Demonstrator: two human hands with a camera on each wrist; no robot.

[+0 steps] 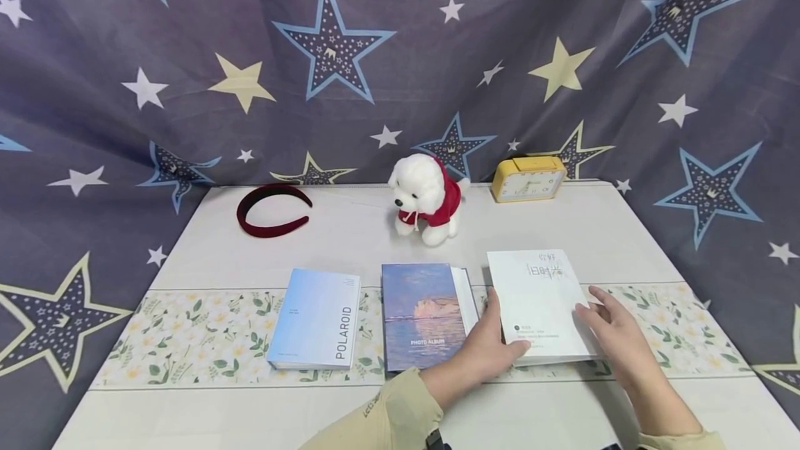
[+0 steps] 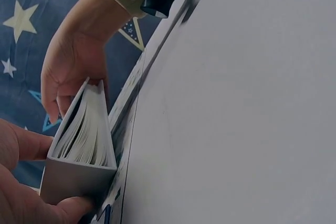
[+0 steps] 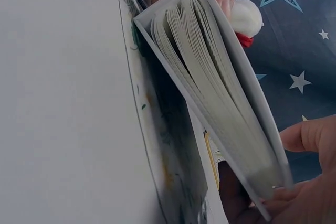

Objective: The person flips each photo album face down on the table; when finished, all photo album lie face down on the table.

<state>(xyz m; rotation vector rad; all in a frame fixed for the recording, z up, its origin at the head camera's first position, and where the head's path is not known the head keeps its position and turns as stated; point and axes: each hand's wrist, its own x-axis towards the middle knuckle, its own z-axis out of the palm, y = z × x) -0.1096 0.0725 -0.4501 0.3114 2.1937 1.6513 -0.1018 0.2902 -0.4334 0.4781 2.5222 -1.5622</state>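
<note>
Both my hands hold a white album (image 1: pixel 540 304) with thin dark print on its cover, at the right of the table. My left hand (image 1: pixel 481 346) grips its spine side, thumb over the cover's lower left corner. At the opposite edge, my right hand (image 1: pixel 619 339) pinches it, thumb on the cover. In the right wrist view, right-hand fingers (image 3: pixel 286 192) curl round the cover edges, and a dark shadow lies beneath the tilted album. Thick pale pages (image 2: pixel 86 129) show between its covers in the left wrist view. Just left of it lies a blue photo album (image 1: pixel 419 318) with a seaside painting.
A light blue Polaroid album (image 1: pixel 315 318) lies farther left on the floral strip (image 1: pixel 662 332). Along the back are a dark red headband (image 1: pixel 269 231), a white plush dog (image 1: pixel 428 200) in a red hoodie and a yellow clock (image 1: pixel 530 179). A star-patterned curtain (image 1: pixel 400 40) hangs behind.
</note>
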